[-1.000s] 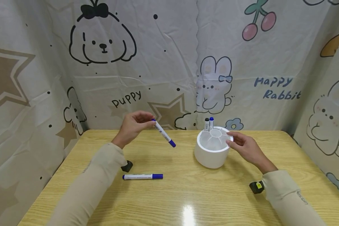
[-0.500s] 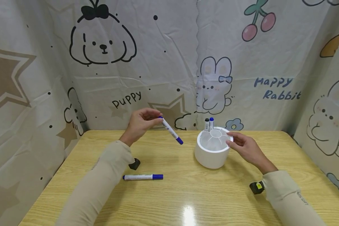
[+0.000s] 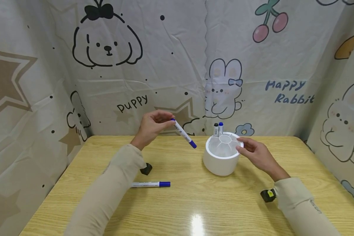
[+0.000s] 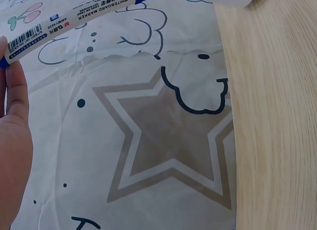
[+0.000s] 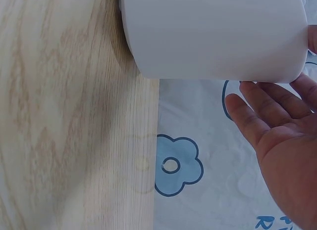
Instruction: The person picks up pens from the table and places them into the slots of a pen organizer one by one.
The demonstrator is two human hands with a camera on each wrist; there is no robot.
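Observation:
My left hand (image 3: 153, 126) pinches a white whiteboard marker (image 3: 183, 132) by its blue end, above the table. The marker slants down to the right, its blue cap lowest and left of the pen holder. In the left wrist view the printed barrel (image 4: 94, 15) crosses the top left. A round white pen holder (image 3: 219, 164) with divided compartments stands at the table's far side. My right hand (image 3: 259, 155) grips its right rim, thumb and fingers at the edge; the right wrist view shows fingers (image 5: 267, 104) along the outer wall (image 5: 213, 37).
One black-ended marker (image 3: 216, 130) and one blue-ended marker (image 3: 221, 128) stand in the holder's back compartments. Another blue-capped marker (image 3: 150, 184) lies on the wooden table (image 3: 224, 209), its left end hidden by the left sleeve. A printed curtain (image 3: 171, 65) hangs behind the table.
My left hand has carried the marker to the right and slightly up, closer to the pen holder. The right hand and the holder have stayed in place.

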